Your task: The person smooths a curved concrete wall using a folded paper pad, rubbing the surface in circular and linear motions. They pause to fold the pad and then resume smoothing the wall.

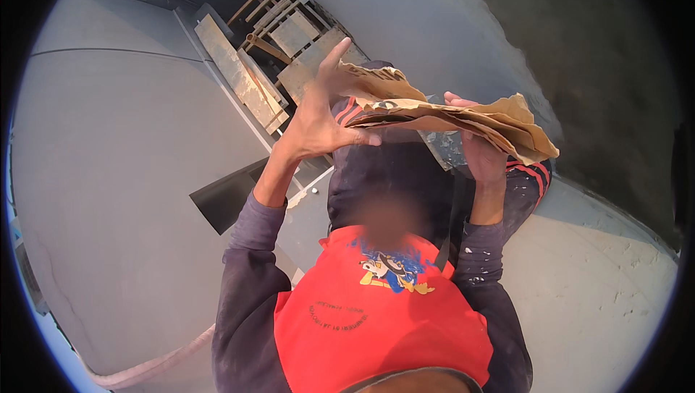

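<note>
Crumpled brown paper (463,114), layered and torn-edged like an old paper sack, is held up above my lap. My right hand (483,155) grips it near its right end, with fingertips showing over the far side. At the other end, my left hand (318,114) has its thumb and fingers spread wide around the paper's edge; any contact is hard to make out. Below the paper, a flat grey, speckled piece (443,148) shows partly beside my right hand. The rest of it is hidden by the paper and hand.
Wooden planks (235,67) and a stack of timber frames and boards (293,31) stand beyond my left hand. A large grey wall surface (123,154) fills the left side, with a dark rectangular opening (228,196). A pinkish hose-like strip (156,371) runs at lower left.
</note>
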A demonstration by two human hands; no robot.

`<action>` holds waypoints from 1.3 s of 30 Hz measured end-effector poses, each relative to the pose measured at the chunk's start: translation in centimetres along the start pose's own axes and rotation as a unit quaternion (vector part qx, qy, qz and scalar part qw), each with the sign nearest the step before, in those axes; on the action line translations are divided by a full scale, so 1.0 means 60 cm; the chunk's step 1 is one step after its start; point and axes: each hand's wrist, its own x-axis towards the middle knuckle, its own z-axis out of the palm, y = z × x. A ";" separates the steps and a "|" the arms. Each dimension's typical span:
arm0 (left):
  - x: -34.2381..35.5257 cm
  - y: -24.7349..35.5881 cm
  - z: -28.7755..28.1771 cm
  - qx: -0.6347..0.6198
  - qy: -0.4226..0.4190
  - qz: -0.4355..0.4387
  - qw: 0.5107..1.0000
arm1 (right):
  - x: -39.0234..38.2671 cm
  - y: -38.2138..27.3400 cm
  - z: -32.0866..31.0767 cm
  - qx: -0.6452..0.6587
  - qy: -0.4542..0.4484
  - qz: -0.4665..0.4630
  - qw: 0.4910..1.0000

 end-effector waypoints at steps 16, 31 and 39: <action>-0.126 -0.169 -0.002 0.282 -0.003 0.278 0.918 | 0.022 0.047 0.024 -0.620 -0.258 -0.150 0.726; -0.159 -0.214 0.004 0.317 -0.036 0.282 0.905 | -0.024 0.084 -0.027 -0.639 -0.313 -0.265 0.650; -0.182 -0.203 0.012 0.360 -0.106 0.149 0.915 | -0.036 0.095 -0.025 -0.593 -0.334 -0.235 0.694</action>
